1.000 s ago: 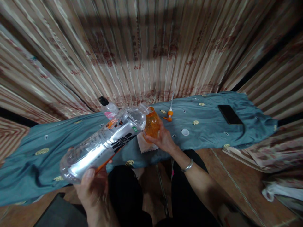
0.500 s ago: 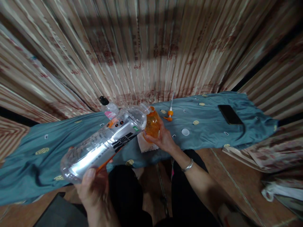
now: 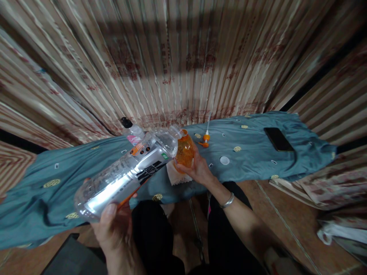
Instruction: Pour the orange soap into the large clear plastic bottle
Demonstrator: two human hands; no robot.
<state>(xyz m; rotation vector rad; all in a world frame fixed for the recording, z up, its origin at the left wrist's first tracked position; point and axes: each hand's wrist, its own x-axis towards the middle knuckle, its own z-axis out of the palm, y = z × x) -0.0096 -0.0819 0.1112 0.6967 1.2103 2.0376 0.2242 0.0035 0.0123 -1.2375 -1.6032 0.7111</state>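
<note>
My left hand [image 3: 116, 225] is wrapped round the lower part of a large clear plastic bottle [image 3: 129, 173] with a silver, black and orange label. The bottle is tilted, its uncapped neck up to the right, at the mouth of a small orange bottle [image 3: 185, 151]. I cannot tell whether liquid passes between them. My right hand [image 3: 197, 166] grips the orange bottle from the right, above a white tissue [image 3: 177, 177] on the blue cloth. An orange pump top [image 3: 205, 138] with its white tube lies behind my right hand.
Blue patterned cloth [image 3: 246, 160] covers a narrow surface. On it are a black phone [image 3: 278, 138], a round white cap [image 3: 224, 160] and, behind the big bottle, a clear bottle with a black top [image 3: 133, 131]. A striped curtain [image 3: 183, 68] hangs close behind.
Almost nothing differs. Both hands keep their hold, and the large bottle stays tilted against the orange bottle's mouth.
</note>
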